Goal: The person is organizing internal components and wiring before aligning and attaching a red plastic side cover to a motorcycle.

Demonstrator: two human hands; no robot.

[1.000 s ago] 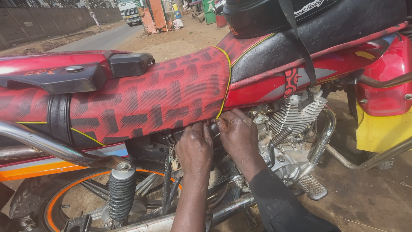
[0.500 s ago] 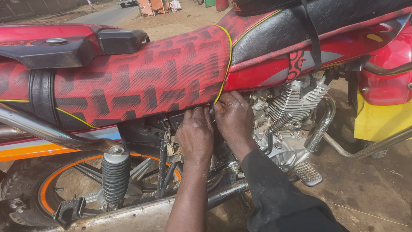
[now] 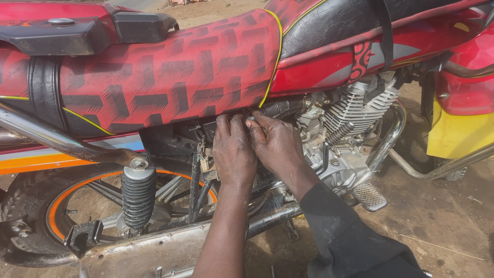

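A motorcycle with a red and black patterned seat (image 3: 170,77) stands side-on in front of me. Both my hands are pushed into the gap under the seat, beside the engine (image 3: 355,118). My left hand (image 3: 234,152) has its fingers curled in against a black part of the frame; what they grip is hidden. My right hand (image 3: 278,141) touches the left one, and its thumb and fingertips pinch a small grey metal part (image 3: 251,118) next to a black rubber hose (image 3: 283,108).
A rear shock spring (image 3: 138,195) and an orange-rimmed rear wheel (image 3: 56,216) are at the lower left, with the exhaust pipe (image 3: 149,252) below them. A footpeg (image 3: 369,196) sticks out at the right. A second, red and yellow vehicle (image 3: 463,118) stands at the far right on bare dirt.
The view has closed in and dropped lower on the motorcycle. Both hands stay at the same spot under the seat, fingers shifting slightly.
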